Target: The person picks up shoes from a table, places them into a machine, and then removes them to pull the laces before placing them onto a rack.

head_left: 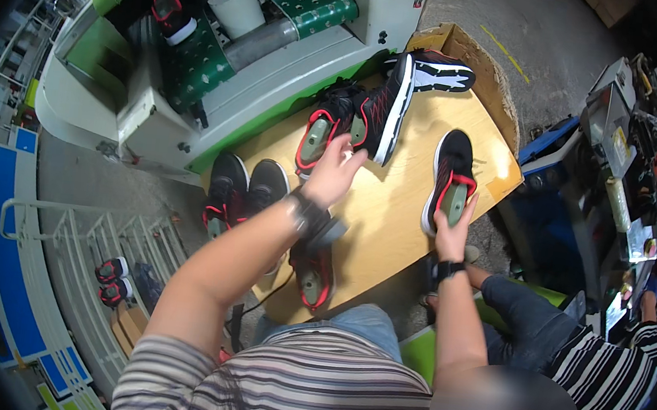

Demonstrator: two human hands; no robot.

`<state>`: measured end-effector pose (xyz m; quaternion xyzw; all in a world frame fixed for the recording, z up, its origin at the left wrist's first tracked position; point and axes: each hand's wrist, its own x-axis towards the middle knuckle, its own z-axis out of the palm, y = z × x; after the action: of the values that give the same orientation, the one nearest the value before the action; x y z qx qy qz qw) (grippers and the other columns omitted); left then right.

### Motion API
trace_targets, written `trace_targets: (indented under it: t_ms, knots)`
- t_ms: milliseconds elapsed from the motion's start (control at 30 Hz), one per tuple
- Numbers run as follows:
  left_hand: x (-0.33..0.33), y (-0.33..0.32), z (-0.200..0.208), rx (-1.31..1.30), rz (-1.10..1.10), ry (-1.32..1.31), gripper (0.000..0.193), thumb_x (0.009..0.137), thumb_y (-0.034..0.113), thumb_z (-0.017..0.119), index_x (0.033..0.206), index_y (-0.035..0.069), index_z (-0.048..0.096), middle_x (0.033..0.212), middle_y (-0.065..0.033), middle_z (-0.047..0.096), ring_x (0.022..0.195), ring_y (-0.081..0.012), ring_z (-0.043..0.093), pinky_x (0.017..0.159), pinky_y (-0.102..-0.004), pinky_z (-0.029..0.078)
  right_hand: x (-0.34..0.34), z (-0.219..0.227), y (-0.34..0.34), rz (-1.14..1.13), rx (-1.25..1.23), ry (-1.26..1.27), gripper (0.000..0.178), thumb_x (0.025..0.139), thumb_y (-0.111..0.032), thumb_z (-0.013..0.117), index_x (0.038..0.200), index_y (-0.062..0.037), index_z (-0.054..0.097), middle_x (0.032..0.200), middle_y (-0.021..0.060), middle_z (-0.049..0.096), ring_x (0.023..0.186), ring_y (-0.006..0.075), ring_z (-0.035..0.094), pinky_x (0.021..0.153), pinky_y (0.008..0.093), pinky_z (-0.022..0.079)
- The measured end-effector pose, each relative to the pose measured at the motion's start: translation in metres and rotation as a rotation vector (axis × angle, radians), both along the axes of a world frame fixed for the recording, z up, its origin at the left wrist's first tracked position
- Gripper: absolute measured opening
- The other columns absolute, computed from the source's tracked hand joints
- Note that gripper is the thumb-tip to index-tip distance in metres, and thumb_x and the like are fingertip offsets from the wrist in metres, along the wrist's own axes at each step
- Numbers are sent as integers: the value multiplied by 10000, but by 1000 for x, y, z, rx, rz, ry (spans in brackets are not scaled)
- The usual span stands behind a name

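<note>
A black sneaker with red collar lining and a white sole [454, 156] is in my right hand [452, 236], which grips it by the heel at the right side of the wooden table [391, 220]. My left hand [335, 175] is beside a black-and-red sneaker [320, 128], its fingers apart and slightly curled; nothing shows in them. Close by, another sneaker leans with its white sole edge [395, 116] up, and one on its side shows its patterned sole [446, 78]. Two sneakers [228, 182] stand at the left. Another sneaker [313, 277] lies near my body, partly hidden by my left forearm.
Beyond the table stands a pale machine with a green conveyor belt [318, 2] carrying sneakers. A cardboard sheet [493, 82] edges the table's far right. A white rack [77, 235] stands left. Another person in a striped shirt [607, 370] sits right, near a cluttered cart [620, 132].
</note>
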<state>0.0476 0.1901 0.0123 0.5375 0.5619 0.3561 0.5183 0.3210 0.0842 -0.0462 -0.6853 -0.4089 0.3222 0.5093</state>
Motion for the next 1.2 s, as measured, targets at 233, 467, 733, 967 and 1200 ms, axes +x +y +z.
trace_targets:
  t_ms: [233,467,733,967,1200]
  knots:
    - [87,51,-35,-133,267,513,982,632,479,884,1380,32,429,1325,-193,461,1246,-366,480,1063,-435,392,-7,4,-68,-99,-68,-89,927,839,-63,652,1564,-48,76,1453,212,397,1308,297,428,1085,360,341]
    - [157,69,-54,233,47,268,1170,666,288,790,1552,101,50,1565,-254,166,1427,-431,236,1167,-484,249,-23,3,-59,-35,-85,-113,892,834,-78,665,1549,-11,136,1563,258,242,1433,342,294,1160,388,249]
    - [110,-47,-52,-37,-282,200,1252,650,144,774,1550,96,-95,1395,-320,332,1290,-465,415,1109,-437,369,-13,-7,-81,-31,-38,-356,805,878,-64,661,1530,6,195,1488,202,368,1331,271,412,1111,350,318]
    - [-1,-144,19,-457,-461,83,1025,856,231,724,1546,24,-5,1446,-258,322,1220,-307,519,1004,-389,461,-34,72,-88,243,-58,-507,734,807,-107,734,1431,16,368,1416,238,415,1302,372,431,1099,414,345]
    - [-95,-58,91,-319,28,-189,501,907,126,648,1387,116,503,1337,-69,453,1170,-165,500,933,-340,457,-70,90,11,495,24,-795,350,884,-126,626,1232,-93,637,1307,218,556,1125,389,554,965,450,449]
